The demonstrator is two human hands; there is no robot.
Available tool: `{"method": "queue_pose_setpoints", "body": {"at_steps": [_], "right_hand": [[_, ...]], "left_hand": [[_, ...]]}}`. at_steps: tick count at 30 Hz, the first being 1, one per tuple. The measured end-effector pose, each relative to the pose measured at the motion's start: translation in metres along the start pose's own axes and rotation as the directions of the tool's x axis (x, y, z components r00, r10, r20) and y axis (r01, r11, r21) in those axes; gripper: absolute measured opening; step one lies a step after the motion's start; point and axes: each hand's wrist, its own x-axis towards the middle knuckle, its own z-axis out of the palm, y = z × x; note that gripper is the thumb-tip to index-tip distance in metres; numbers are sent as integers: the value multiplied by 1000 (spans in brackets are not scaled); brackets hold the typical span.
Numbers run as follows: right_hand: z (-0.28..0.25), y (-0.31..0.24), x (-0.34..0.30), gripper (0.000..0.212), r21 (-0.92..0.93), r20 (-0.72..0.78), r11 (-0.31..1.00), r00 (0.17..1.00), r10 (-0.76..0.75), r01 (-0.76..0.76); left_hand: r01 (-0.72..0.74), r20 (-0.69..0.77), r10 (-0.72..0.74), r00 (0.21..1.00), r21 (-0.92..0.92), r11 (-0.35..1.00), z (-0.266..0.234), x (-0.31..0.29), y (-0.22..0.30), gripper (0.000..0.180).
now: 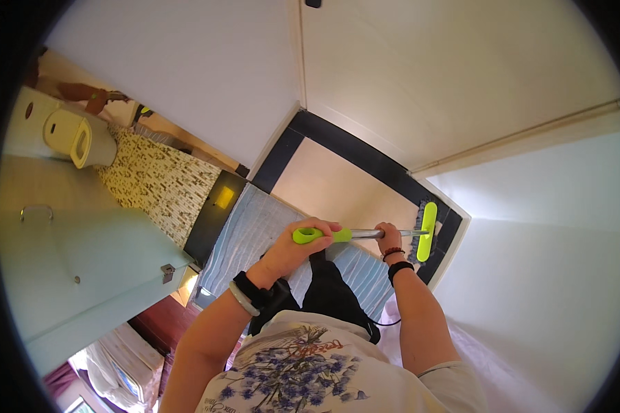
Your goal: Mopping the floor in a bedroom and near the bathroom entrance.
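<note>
A mop [426, 232] with a lime-green head and a grey fringe rests on the floor at the right, by the dark border tiles. Its silver pole runs leftward to a green grip [341, 235]. Near that grip's end, my left hand [300, 244] is closed around the handle. Lower on the pole, closer to the mop head, my right hand [390, 238] grips the metal. The pole's middle stretch shows between my two hands. Part of the fringe is hidden behind the green head.
A blue-grey striped mat [244, 230] lies under my feet. Beige floor tile [344, 182] with a dark border meets white walls ahead and right. At left, a frosted glass door [96, 234] stands beside a mosaic-floored bathroom with a toilet [81, 141]. A bed [124, 365] shows at lower left.
</note>
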Motion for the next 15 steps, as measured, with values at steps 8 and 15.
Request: {"method": "queue_pose_setpoints", "body": {"at_steps": [8,15], "right_hand": [[48,-98,29,8,50,122,966,958,-259,254],[94,-212,64,7,99,295,848,798,-525,521]], "left_hand": [[-58,-286,47,957,-30,998,-58,-78,31,6],[-181,-648,153,746,23,983,-85,-150,52,6]]}}
